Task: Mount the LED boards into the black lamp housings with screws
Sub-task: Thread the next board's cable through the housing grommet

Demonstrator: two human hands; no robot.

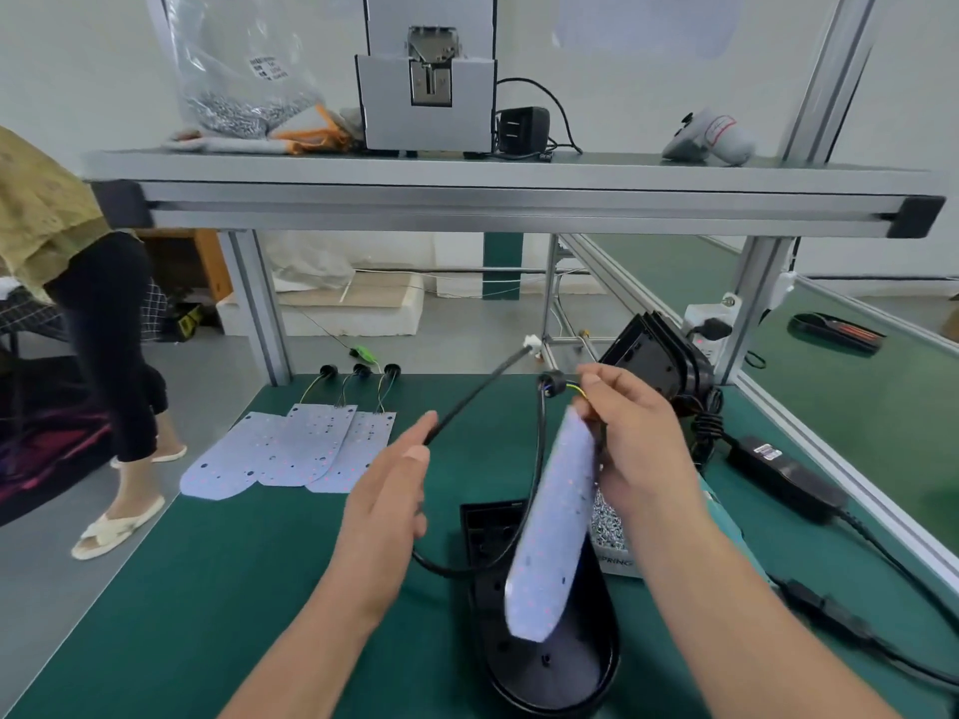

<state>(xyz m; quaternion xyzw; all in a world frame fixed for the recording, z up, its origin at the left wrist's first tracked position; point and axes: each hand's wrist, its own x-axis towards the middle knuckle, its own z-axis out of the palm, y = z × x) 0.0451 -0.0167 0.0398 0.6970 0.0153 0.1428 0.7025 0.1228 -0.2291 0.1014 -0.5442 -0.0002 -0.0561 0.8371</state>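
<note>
White speckled board (558, 521), black oval housing (545, 674)

White with scattered pink-red dots on held LED board (558, 521); same white, pink-dotted pattern on spare boards (290, 448). Glossy black on lamp housing (550, 682), also stacked housings (654, 355), cable (482, 391) and power adapter (783, 477). Yellow on thin wire (576, 389). White on connector (530, 344). Dark green across bench mat (233, 563). Shiny silver on loose screws (607, 516), matte silver-grey on aluminium frame (467, 199). Orange trim on grey gloves (306, 134). Olive-yellow top (41, 210), black leggings (114, 329), cream sandals (119, 531).
</note>
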